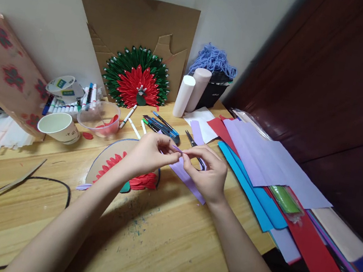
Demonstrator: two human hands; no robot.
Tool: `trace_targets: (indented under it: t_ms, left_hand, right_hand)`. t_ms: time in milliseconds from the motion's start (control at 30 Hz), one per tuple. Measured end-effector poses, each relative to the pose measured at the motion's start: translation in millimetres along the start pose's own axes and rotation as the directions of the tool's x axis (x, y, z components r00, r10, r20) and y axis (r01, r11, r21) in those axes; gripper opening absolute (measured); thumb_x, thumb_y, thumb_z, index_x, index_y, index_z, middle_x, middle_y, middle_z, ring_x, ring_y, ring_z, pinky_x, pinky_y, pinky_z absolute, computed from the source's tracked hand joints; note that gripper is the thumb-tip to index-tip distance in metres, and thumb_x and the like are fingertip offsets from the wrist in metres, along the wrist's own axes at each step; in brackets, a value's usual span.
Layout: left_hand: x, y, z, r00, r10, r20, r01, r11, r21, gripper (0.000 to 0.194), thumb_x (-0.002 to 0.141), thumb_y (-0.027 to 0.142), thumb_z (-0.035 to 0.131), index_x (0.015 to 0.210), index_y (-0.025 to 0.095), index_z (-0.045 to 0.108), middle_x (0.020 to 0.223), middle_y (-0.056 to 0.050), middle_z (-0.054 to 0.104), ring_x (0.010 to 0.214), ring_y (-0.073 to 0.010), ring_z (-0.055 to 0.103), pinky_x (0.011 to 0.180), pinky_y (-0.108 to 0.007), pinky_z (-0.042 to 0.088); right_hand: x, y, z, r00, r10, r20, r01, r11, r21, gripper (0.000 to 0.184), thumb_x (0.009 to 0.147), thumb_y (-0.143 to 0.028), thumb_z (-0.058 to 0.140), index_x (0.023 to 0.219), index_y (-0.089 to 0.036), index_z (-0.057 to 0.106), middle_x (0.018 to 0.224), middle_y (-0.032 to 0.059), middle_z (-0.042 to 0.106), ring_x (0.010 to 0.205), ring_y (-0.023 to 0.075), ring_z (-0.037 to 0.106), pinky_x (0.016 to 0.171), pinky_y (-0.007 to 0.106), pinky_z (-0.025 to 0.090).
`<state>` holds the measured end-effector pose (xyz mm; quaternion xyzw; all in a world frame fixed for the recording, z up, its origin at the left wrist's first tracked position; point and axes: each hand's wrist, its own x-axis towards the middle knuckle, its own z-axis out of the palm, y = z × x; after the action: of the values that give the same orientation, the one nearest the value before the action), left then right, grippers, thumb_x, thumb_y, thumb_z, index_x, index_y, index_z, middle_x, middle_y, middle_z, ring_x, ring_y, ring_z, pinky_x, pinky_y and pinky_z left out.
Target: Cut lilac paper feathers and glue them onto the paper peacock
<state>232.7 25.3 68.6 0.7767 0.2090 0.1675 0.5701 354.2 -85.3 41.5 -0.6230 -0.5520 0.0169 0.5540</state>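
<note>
The table (157,250) spreads out in front of me, its near edge slanting past under the right forearm, and flecked wood lies between the two forearms with room to move. Against the wall stands a cardboard sheet (134,17). Over on the right, a paper stack (250,151) hemming in that side runs out past the table's edge. A petalled disc (105,154) lies partly beneath the left forearm, so there's less room that way. The left hand (152,152) and right hand (209,174) meet in the air, both pinched narrow, thumb against fingers. Below them lies a purple strip (188,180), with scissors (191,140) just beyond the right hand. Smallest is the purple piece (176,148), right at the fingertips: the left hand grips it, and the right hand pinches its near end.
</note>
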Motion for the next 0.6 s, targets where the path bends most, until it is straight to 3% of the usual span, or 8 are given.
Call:
trace_targets:
  t_ms: [300,500,600]
  left_hand:
    - [-0.7,2.3,3.0,0.999,-0.041,-0.029,0.039,0.998,-0.052,0.008,0.067,0.018,0.06,0.067,0.01,0.062,0.062,-0.001,0.062,0.057,-0.0094,0.055,0.055,-0.021,0.043]
    - [-0.4,7.2,1.9,0.995,-0.086,-0.04,0.083,0.994,-0.07,0.014,0.07,0.022,0.059,0.061,0.011,0.062,0.061,-0.003,0.065,0.057,-0.01,0.058,0.056,-0.021,0.045]
    - [0.2,6.6,1.3,0.994,-0.083,-0.064,0.079,0.994,-0.07,0.014,0.07,0.02,0.058,0.061,0.011,0.062,0.062,-0.004,0.066,0.057,-0.0102,0.058,0.056,-0.021,0.046]
  right_hand:
    - [-6.0,3.3,2.0,0.974,-0.225,-0.005,0.219,0.955,-0.201,0.018,0.077,-0.011,0.059,0.085,-0.025,0.066,0.078,0.0026,0.069,0.073,0.0181,0.062,0.07,0.033,0.051]
    - [-6.7,7.1,1.5,0.97,-0.239,0.034,0.241,0.946,-0.215,0.02,0.077,-0.011,0.058,0.09,-0.024,0.068,0.083,0.0043,0.07,0.077,0.0187,0.063,0.074,0.034,0.051]
    - [-5.3,5.7,1.8,0.982,-0.188,-0.001,0.186,0.975,-0.122,0.02,0.076,-0.013,0.06,0.091,-0.023,0.068,0.087,0.004,0.07,0.08,0.0182,0.064,0.076,0.034,0.052]
